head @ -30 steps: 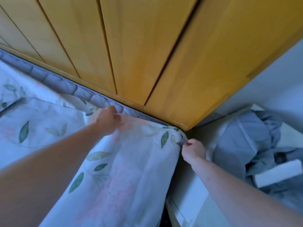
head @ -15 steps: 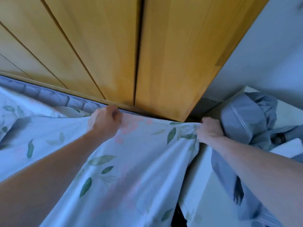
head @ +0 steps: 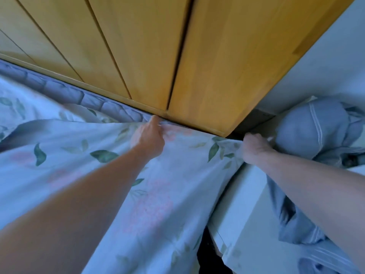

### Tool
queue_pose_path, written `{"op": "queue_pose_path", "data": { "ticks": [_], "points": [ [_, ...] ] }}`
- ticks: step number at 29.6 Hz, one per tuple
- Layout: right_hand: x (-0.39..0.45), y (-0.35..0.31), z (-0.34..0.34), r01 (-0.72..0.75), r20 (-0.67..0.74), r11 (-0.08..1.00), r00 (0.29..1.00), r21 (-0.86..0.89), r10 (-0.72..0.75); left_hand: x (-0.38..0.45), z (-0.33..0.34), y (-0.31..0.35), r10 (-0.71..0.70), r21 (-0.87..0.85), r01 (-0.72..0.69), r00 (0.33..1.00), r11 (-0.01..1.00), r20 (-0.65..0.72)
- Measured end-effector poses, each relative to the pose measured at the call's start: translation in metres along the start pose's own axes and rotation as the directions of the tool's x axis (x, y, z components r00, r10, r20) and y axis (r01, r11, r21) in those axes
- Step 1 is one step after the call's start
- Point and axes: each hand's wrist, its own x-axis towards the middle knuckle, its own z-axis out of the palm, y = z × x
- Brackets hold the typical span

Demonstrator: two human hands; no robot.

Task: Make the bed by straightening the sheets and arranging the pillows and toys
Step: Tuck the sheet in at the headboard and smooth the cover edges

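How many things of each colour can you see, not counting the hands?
Wood yellow: 1, the wardrobe
Leafy pale: 1, the sheet
Grey-blue: 2, the mattress and the clothes
White: 1, the cabinet
Total: 5

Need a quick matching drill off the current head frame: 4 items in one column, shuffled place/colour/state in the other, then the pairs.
Column 1
1. floral sheet
2. wooden panels
3. grey-blue garment
4. quilted mattress edge

Column 2
A. bare strip between the sheet and the wood
B. gripped by the left hand and the right hand
C. yellow-orange, upright behind the bed
D. crumpled on the white surface at right

Pairs: 1-B, 2-C, 3-D, 4-A
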Motion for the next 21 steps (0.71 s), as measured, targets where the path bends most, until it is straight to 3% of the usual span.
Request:
{"op": "queue_pose_path", "data": {
  "ticks": [3,7,12,17,21],
  "points": [
    [-0.032,-0.016,0.016,-0.084,0.074,0.959,0.995,0.270,0.066,-0.039,0.003,0.003,0.133,-0.187,-0.131,0.991,0.974,-0.004],
    [-0.087,-0.040,0.055,-0.200,0.234,0.815,0.969,0.543,0.082,-0.124,0.007,-0.002,0.260,-0.139,-0.271,0.961,0.952,-0.090],
    [-0.154,-0.074,0.136,-0.355,0.414,0.688,0.906,0.633,0.086,-0.256,0.043,-0.048,0.148,-0.196,-0.161,0.986,0.967,-0.076],
    [-0.208,-0.073,0.182,-0.331,0.389,0.678,0.918,0.656,0.072,-0.366,0.097,-0.109,0.009,-0.219,-0.003,1.000,0.976,0.025],
    [-0.242,-0.069,0.223,-0.333,0.394,0.651,0.917,0.682,0.056,-0.427,0.127,-0.170,-0.024,-0.084,0.042,0.979,0.996,0.204]
  ]
}}
